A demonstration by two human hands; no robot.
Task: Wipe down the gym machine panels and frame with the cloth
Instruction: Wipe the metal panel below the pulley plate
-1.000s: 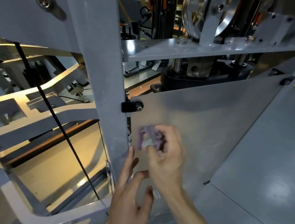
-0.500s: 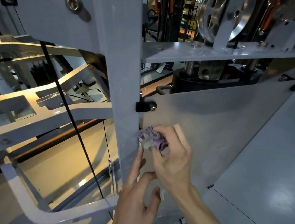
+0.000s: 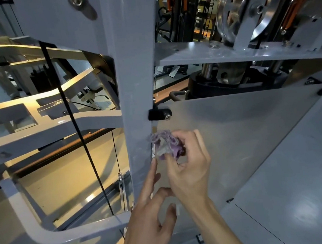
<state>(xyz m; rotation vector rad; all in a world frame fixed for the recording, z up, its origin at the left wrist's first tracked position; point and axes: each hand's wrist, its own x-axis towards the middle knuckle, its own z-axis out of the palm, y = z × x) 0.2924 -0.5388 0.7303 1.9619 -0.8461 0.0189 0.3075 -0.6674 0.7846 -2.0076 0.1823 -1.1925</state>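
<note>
Cloth point(image 3: 166, 145), bunched and purple, sits in the right hand point(image 3: 189, 166), whose fingers curl round it and press it against the left edge of the steel panel point(image 3: 238, 137), just beside the grey post point(image 3: 136, 104). Left hand point(image 3: 149, 219) holds nothing, fingers loose, one fingertip touching the post. Wiping looks mid-way here; next, I judge, sweep the wad across the panel, keeping pressure even

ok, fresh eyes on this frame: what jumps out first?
The bunched purple cloth, gripped by the right hand at mid-frame, pressed where the grey upright post meets the metal side panel. The left hand reaches up just below it, fingers extended beside the post. Top right, a shiny steel pulley wheel catches the light.
</note>
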